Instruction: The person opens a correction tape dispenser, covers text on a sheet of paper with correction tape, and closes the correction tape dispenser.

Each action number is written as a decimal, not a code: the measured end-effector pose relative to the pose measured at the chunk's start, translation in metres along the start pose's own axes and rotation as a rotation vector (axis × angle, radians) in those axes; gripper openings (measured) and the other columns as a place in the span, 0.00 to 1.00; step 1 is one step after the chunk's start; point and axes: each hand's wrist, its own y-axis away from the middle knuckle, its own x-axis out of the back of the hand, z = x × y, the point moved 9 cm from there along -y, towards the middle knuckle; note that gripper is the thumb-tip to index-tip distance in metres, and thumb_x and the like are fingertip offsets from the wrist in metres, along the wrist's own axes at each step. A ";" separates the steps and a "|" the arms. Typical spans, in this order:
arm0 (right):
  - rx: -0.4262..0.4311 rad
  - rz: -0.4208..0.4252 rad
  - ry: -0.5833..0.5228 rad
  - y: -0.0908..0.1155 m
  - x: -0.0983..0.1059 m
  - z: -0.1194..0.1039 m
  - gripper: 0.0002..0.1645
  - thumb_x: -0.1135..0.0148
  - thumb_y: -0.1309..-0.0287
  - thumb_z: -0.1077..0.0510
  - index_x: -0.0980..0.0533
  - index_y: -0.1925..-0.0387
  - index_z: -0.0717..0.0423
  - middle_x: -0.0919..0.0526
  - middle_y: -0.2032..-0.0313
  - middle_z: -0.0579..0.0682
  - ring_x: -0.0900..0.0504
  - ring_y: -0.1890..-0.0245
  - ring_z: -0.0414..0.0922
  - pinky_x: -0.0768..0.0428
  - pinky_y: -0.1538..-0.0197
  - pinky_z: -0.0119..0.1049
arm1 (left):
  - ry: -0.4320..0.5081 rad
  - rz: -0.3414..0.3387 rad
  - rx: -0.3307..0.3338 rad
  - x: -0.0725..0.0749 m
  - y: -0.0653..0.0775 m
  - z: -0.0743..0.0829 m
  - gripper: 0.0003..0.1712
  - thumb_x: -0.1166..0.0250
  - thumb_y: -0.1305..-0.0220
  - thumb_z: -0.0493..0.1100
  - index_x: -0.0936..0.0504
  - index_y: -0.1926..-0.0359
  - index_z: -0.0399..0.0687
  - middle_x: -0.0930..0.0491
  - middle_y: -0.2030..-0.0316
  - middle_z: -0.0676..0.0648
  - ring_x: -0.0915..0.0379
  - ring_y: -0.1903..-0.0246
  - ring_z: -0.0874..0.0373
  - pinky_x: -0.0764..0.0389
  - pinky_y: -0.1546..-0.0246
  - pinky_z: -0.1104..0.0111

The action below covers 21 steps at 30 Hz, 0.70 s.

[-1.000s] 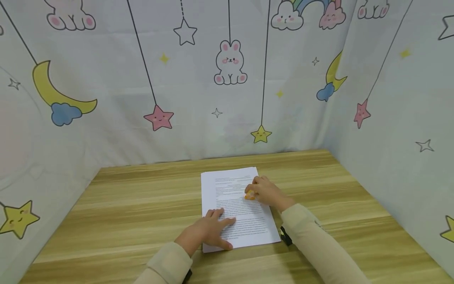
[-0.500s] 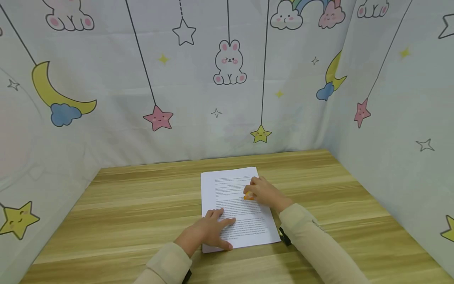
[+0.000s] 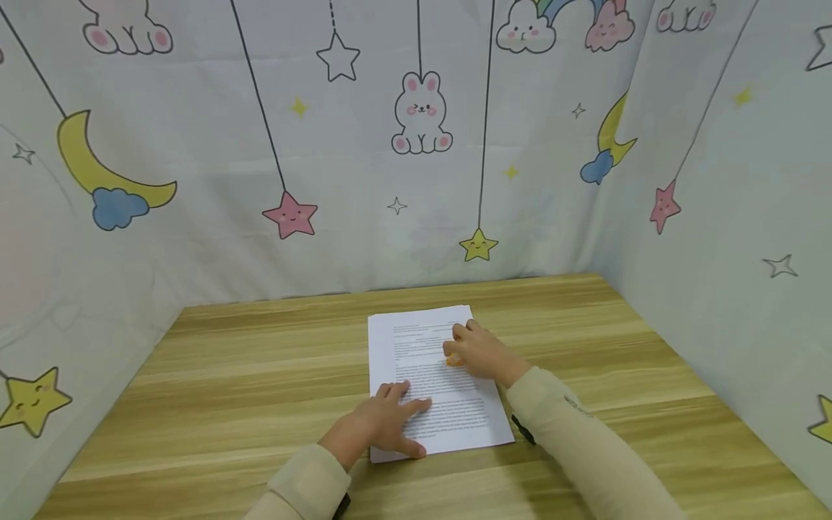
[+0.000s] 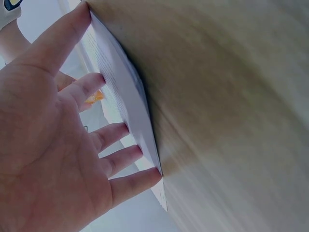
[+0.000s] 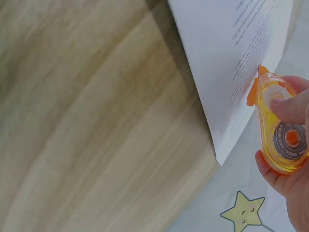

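Observation:
A stack of printed paper [image 3: 382, 343] lies on the wooden table, lines of small text on its top sheet. My left hand [image 3: 386, 420] rests on the lower left of the sheet; in the left wrist view its fingers [image 4: 135, 186] are spread and fairly straight, fingertips on the paper. My right hand [image 3: 486, 354] grips a correction tape dispenser [image 5: 270, 140], clear with an orange-yellow body and an orange tip. That tip meets the paper at the text, towards the upper right of the page. In the head view the fingers hide most of the dispenser.
The wood-grain table [image 3: 260, 375] extends around the stack on every side. Behind and beside it hangs a white curtain [image 3: 364, 253] printed with stars, moons and rabbits. Both forearms reach in from the near edge.
My right hand has slid a little to the left across the page with the correction tape dispenser. The left hand and the paper stay where they were.

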 end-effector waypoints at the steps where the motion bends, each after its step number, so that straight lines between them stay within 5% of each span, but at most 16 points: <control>1: 0.011 -0.010 0.025 -0.001 0.000 -0.001 0.06 0.38 0.45 0.53 0.22 0.63 0.43 0.27 0.64 0.48 0.33 0.67 0.46 0.28 0.65 0.36 | -0.001 0.000 -0.001 0.001 0.000 0.001 0.45 0.34 0.53 0.67 0.38 0.34 0.66 0.49 0.32 0.41 0.51 0.34 0.42 0.33 0.43 0.47; 21: 0.029 0.005 0.125 0.006 0.003 0.002 0.06 0.37 0.47 0.57 0.23 0.65 0.42 0.28 0.67 0.48 0.35 0.70 0.44 0.31 0.68 0.33 | -0.026 0.011 0.007 -0.001 -0.002 -0.002 0.45 0.35 0.55 0.69 0.38 0.35 0.69 0.48 0.32 0.43 0.50 0.35 0.44 0.31 0.45 0.49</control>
